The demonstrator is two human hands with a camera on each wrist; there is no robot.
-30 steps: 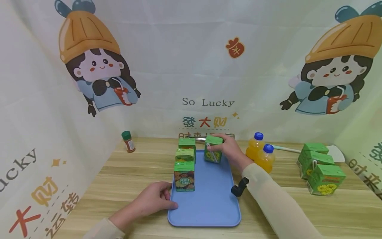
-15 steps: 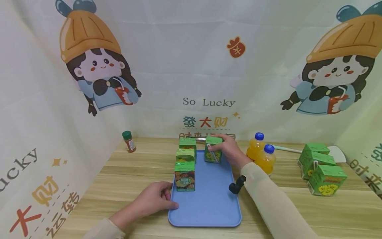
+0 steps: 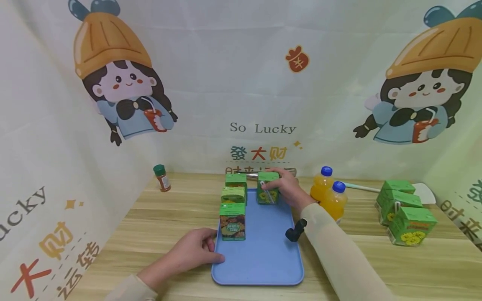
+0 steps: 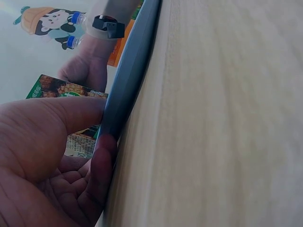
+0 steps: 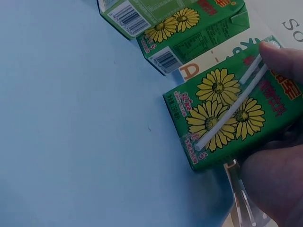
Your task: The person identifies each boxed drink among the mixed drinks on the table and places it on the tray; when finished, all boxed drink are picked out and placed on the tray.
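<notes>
My right hand (image 3: 288,186) grips a green juice box (image 3: 268,193) with yellow flowers at the far right end of the blue tray (image 3: 267,255). A white straw (image 5: 232,111) runs along the box's side in the right wrist view. Three other juice boxes stand in a row along the tray's left side, the front one (image 3: 232,223) showing a brown picture. My left hand (image 3: 192,248) pinches the tray's left edge, its thumb over the rim and a finger against the outside, as the left wrist view shows.
Two orange juice bottles (image 3: 334,200) with blue caps stand right of the tray. Farther right are three more green juice boxes (image 3: 412,225), a white spatula (image 3: 423,193) behind them. A green-capped spice jar (image 3: 162,179) is at the back left. A metal utensil (image 3: 250,174) lies behind the tray.
My right forearm and its wrist camera have shifted slightly left and inward over the tray. The juice box in that hand stays at about the same spot; my left hand has not moved.
</notes>
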